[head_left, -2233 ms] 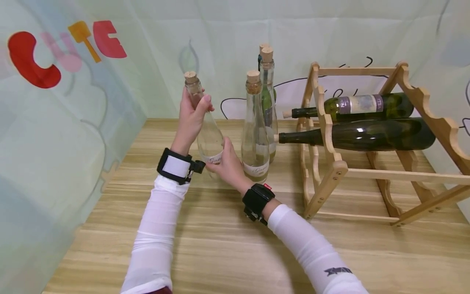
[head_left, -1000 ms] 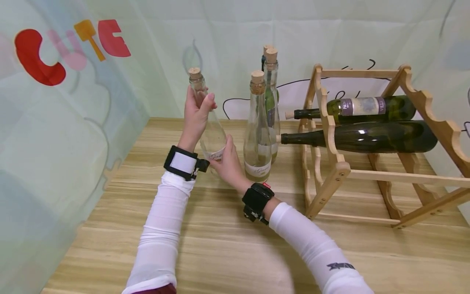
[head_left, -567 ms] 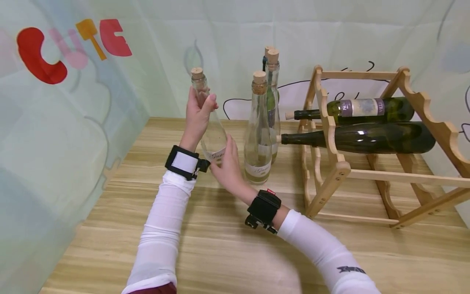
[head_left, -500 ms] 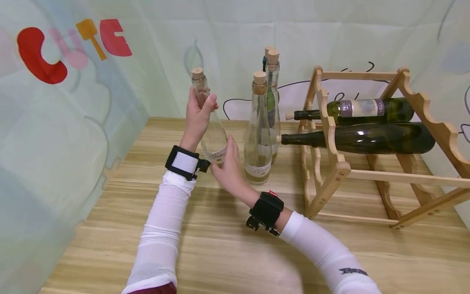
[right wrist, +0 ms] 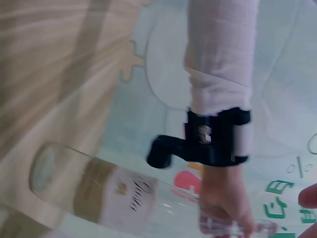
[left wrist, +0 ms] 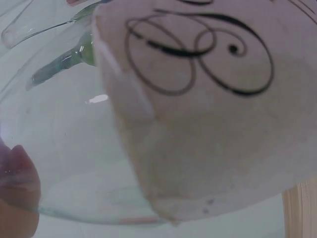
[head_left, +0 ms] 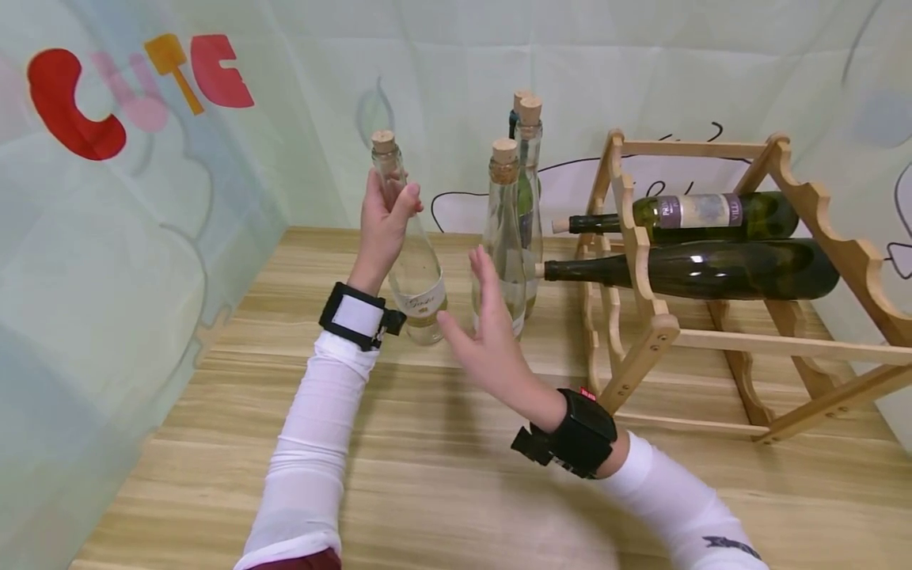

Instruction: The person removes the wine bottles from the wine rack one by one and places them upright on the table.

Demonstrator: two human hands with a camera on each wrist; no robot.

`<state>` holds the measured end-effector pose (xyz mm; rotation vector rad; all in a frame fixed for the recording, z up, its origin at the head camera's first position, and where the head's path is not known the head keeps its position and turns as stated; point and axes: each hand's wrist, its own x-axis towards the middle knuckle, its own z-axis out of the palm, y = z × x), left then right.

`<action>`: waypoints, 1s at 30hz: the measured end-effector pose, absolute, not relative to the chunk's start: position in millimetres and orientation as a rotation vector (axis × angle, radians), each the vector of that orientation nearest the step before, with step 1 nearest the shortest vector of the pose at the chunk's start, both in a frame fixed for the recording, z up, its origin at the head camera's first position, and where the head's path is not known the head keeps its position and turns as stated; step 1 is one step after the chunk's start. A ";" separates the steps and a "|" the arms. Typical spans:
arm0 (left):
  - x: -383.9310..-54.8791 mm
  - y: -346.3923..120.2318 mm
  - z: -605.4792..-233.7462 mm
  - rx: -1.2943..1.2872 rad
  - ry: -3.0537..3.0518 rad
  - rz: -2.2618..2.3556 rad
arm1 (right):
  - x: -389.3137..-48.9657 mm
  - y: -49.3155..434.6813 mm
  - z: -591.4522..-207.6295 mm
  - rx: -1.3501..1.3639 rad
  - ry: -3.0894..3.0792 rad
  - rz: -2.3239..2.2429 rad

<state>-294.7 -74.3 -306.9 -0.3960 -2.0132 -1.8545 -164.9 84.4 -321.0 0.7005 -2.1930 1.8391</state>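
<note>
A clear glass wine bottle with a cork stands slightly aslant on the left of the table. My left hand grips its neck just below the cork. In the left wrist view the bottle's white label fills most of the picture. My right hand is apart from that bottle, fingers straight and thumb spread. Behind it, partly covered by it, stands a second corked clear bottle. The right wrist view shows the gripped bottle lengthwise, with the left hand on its neck.
Another clear bottle and a green one stand close behind the second bottle. To the right is a wooden wine rack with a labelled green bottle and a dark bottle lying in it. A printed cloth backdrop borders the table.
My right hand has let go of the lower part of the bottle and moved right and towards me, uncovering the label and base. The left hand keeps its grip on the neck.
</note>
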 end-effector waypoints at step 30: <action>-294.4 -73.8 -309.0 -0.383 -2.009 -1.859 | -152.6 189.1 -282.3 0.522 -1.648 0.937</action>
